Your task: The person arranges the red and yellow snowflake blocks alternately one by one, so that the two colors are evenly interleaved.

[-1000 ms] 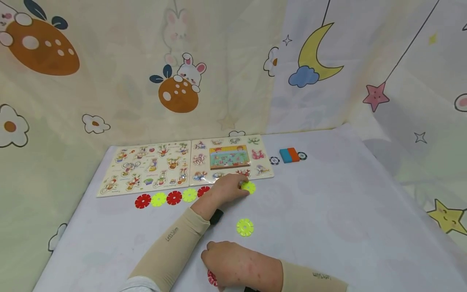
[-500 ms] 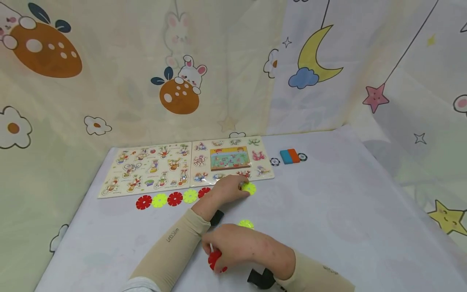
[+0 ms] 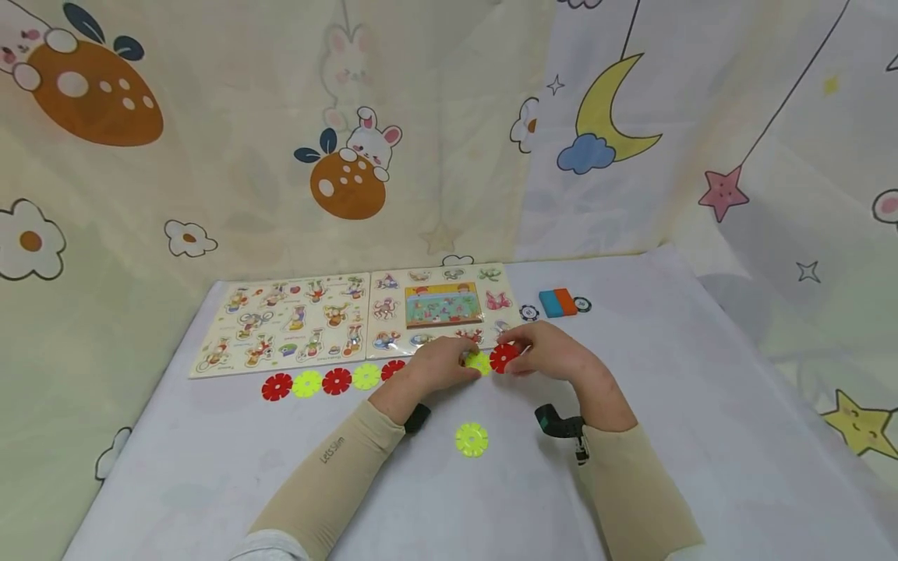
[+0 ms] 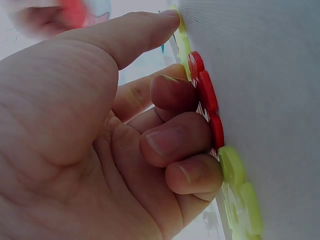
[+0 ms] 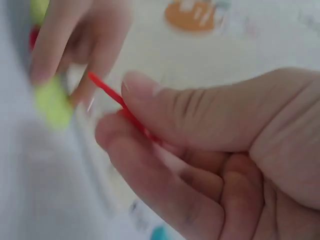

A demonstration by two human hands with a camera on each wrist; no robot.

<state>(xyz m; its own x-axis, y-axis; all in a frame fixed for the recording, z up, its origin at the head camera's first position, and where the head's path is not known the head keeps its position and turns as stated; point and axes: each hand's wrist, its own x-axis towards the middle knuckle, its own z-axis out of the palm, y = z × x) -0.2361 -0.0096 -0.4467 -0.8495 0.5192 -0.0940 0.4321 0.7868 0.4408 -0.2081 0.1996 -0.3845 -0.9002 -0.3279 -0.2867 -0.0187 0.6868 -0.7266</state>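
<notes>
Between the thumb and fingers of my right hand (image 3: 557, 354) is a red notched plastic disc (image 3: 502, 358), seen edge-on and tilted in the right wrist view. My left hand (image 3: 436, 365) rests at the right end of a row of discs, thumb and index finger around a yellow-green notched disc (image 3: 479, 362). Its other fingers curl against a red disc (image 4: 207, 92) in the left wrist view. Leftward the row alternates red and yellow-green, ending in a red disc (image 3: 277, 387); my left hand hides part of it. One separate yellow-green disc (image 3: 471, 440) lies nearer me.
Two picture puzzle boards (image 3: 281, 323) lie side by side behind the row, with a small framed picture (image 3: 443, 305) on the right one. Further right sit a blue and orange block (image 3: 557, 302) and two round chips (image 3: 529, 312). A patterned curtain (image 3: 449, 156) hangs behind.
My right hand has picked up the red disc from near the front and carried it forward and right, beside the row's yellow-green end disc. My left hand stays in place.
</notes>
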